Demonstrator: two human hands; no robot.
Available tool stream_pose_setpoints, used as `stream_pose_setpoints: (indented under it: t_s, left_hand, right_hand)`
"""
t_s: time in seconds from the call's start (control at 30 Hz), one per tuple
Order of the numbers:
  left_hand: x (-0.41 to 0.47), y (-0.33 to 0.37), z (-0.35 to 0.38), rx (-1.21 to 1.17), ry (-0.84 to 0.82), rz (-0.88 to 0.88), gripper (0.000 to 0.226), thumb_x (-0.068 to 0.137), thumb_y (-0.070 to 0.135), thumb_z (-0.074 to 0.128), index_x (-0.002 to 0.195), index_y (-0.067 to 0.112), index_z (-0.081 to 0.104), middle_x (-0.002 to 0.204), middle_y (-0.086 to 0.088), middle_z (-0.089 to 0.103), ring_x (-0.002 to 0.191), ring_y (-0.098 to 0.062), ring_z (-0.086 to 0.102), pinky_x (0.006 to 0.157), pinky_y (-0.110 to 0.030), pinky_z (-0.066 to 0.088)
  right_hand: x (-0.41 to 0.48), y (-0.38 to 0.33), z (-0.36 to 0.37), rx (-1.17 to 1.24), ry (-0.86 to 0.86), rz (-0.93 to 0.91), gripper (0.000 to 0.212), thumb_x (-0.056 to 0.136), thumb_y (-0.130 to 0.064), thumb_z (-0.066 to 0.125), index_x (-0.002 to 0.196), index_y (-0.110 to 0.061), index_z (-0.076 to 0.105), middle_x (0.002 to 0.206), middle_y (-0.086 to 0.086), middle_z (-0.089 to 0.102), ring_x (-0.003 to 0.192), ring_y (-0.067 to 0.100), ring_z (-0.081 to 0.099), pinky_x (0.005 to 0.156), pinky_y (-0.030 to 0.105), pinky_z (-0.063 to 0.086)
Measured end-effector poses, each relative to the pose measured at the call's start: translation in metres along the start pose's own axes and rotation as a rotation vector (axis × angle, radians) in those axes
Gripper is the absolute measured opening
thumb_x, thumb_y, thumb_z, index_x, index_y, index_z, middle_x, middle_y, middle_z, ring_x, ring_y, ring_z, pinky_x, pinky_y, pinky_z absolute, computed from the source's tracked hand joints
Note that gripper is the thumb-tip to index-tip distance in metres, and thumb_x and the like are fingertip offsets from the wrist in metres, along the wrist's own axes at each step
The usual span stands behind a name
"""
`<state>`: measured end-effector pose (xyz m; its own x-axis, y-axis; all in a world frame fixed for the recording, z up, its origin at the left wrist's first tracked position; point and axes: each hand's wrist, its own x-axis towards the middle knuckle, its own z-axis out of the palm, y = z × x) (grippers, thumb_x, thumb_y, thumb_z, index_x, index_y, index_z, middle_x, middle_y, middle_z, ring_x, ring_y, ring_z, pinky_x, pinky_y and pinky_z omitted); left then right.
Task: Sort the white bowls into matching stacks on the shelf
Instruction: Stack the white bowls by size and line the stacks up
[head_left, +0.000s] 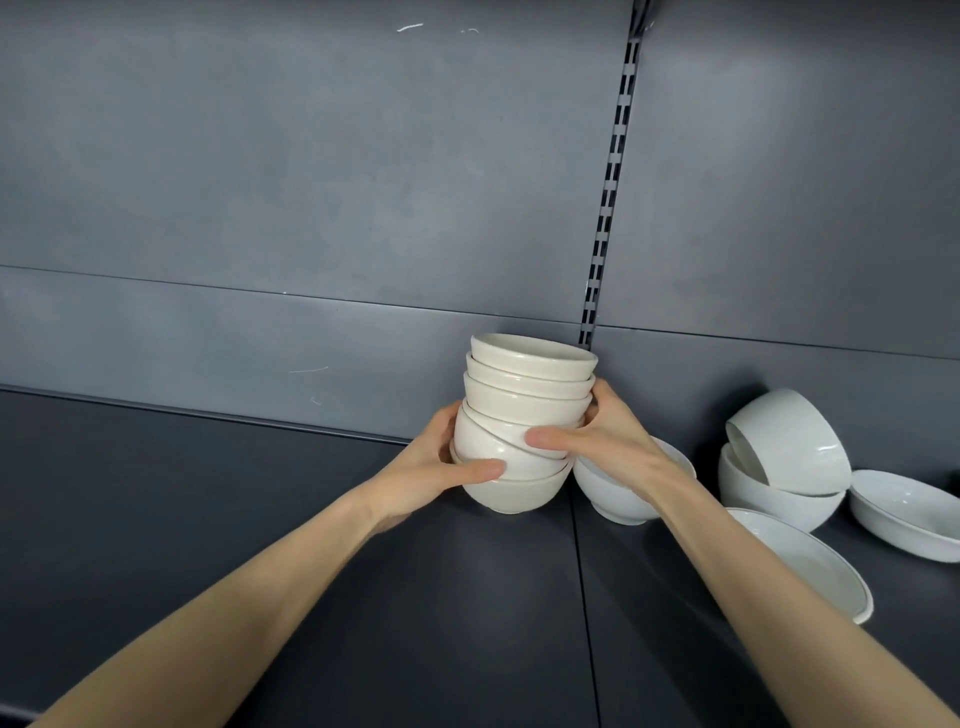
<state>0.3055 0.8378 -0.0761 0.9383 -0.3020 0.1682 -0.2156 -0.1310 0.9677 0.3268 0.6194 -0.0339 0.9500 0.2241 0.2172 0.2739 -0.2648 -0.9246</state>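
The left hand (434, 467) and right hand (597, 434) clasp a cream stack of bowls (522, 421) from both sides on the dark shelf (234, 493), though its lower bowls sit crooked. To the right, a round bowl (618, 493), a tipped pair (784, 457) and two shallow dishes (810, 561) remain unsorted, so roughly half is left by my reckoning.

Left hand (426, 470) curled, right hand (610, 441) curled
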Motion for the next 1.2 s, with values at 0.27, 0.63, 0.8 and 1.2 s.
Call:
stream_pose_setpoints:
  t_s: [0.27,0.63,0.8,1.2]
  left_hand:
    - [0.009,0.02,-0.003,0.213,0.002,-0.056,0.086,0.072,0.021,0.083,0.14,0.026,0.029,0.126,0.018,0.052,0.113,0.005,0.05,0.088,-0.017,0.045]
    - [0.014,0.015,-0.01,0.167,0.041,-0.006,0.09,0.055,0.043,0.085,0.135,0.031,0.046,0.127,0.019,0.059,0.122,-0.002,0.052,0.106,-0.03,0.042]
    - [0.015,0.008,-0.008,0.069,0.062,0.021,0.082,0.053,0.04,0.085,0.128,0.032,0.052,0.123,0.017,0.063,0.118,-0.004,0.056,0.101,-0.029,0.046]
    - [0.005,-0.007,0.001,-0.079,0.054,0.05,0.074,0.076,0.031,0.075,0.14,0.026,0.037,0.134,0.014,0.054,0.119,0.002,0.053,0.09,-0.015,0.049]
  right_hand:
    - [0.0,-0.01,-0.002,-0.054,-0.047,0.041,0.098,0.052,-0.02,0.092,0.126,-0.017,0.027,0.117,-0.012,0.051,0.107,0.002,0.053,0.088,0.028,0.047]
    - [-0.004,-0.015,-0.009,-0.048,-0.069,0.038,0.087,0.066,-0.006,0.084,0.131,-0.021,0.028,0.122,-0.007,0.053,0.106,0.001,0.054,0.072,0.016,0.051]
    - [-0.007,-0.013,-0.006,0.015,-0.029,0.028,0.075,0.069,0.001,0.08,0.124,-0.019,0.034,0.113,-0.007,0.057,0.096,-0.002,0.056,0.061,0.005,0.048]
    - [-0.009,-0.016,0.001,0.039,0.04,0.03,0.078,0.067,-0.005,0.083,0.13,-0.014,0.038,0.118,0.003,0.062,0.104,0.01,0.061,0.071,0.017,0.053]
